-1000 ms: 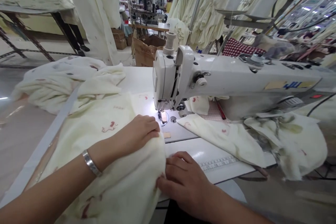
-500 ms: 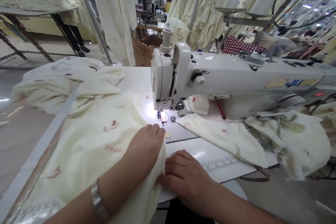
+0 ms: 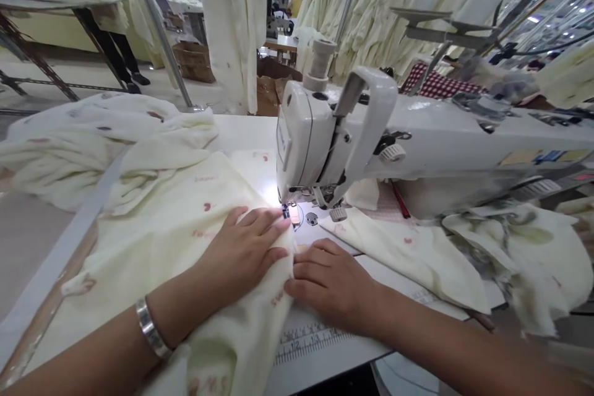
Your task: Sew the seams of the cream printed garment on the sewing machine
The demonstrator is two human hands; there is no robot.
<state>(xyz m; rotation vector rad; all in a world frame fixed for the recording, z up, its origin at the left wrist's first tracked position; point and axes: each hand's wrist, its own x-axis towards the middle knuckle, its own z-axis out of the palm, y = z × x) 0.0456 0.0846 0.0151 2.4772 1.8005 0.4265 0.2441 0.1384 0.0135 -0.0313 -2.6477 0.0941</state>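
Observation:
Cream printed fabric (image 3: 185, 260) lies across the sewing machine bed, and its right edge runs up to the presser foot (image 3: 291, 213). My left hand (image 3: 245, 247) rests flat on the fabric with fingers spread, its fingertips just left of the foot. Along the fabric edge, closer to me, my right hand (image 3: 329, 284) is closed with thumb and curled fingers pinching that edge. The white sewing machine (image 3: 320, 136) stands over the work, its lamp lighting the foot area. Whether the needle is in the cloth cannot be made out.
A bunched fabric pile (image 3: 93, 142) lies at the back left. Another cream piece (image 3: 408, 253) and a red-handled tool (image 3: 400, 199) lie right of the foot. A ruler scale (image 3: 315, 340) marks the table front. Garments (image 3: 385, 25) hang behind; a person's legs (image 3: 116, 55) show far left.
Both hands and the fabric edge have moved up toward the presser foot. My left hand's fingers have spread out flat. The machine's handle lever looks swung to the right, and the view has shifted.

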